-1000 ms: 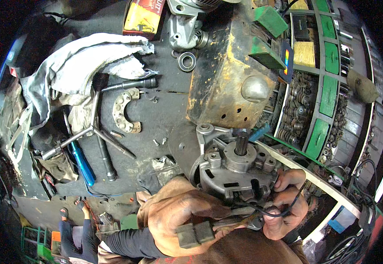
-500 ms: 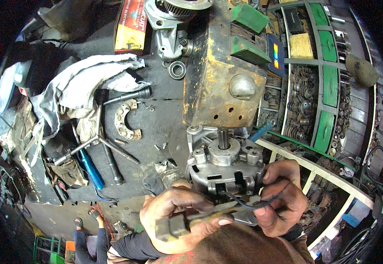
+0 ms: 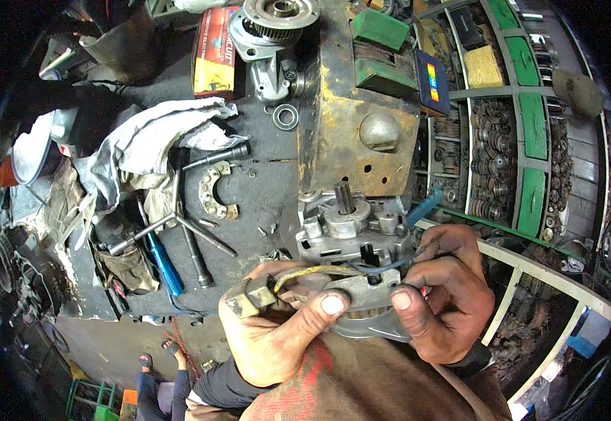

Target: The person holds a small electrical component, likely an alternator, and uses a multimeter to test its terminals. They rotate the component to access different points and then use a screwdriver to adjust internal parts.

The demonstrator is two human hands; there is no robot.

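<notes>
A grey metal alternator-like housing stands in front of me, its splined shaft pointing up. Against its near side I hold a small wired plate with both hands. My left hand grips its left part, thumb on top, with a dirty beige plug lying across the fingers. From the plug a yellowish wire runs right and meets a dark wire. My right hand is closed at the plate's right end, the dark wire running to its bent fingers. Those fingers partly hide what they pinch.
A rusty metal block stands just beyond the housing. On the bench to the left lie a curved metal piece, a three-armed wrench, a blue-handled screwdriver, a bearing ring and rags. Parts shelves line the right.
The wired plate has turned, so its flat face and the yellowish wire now show. My left thumb now lies on the plate. The surroundings have shifted slightly as my head moved.
</notes>
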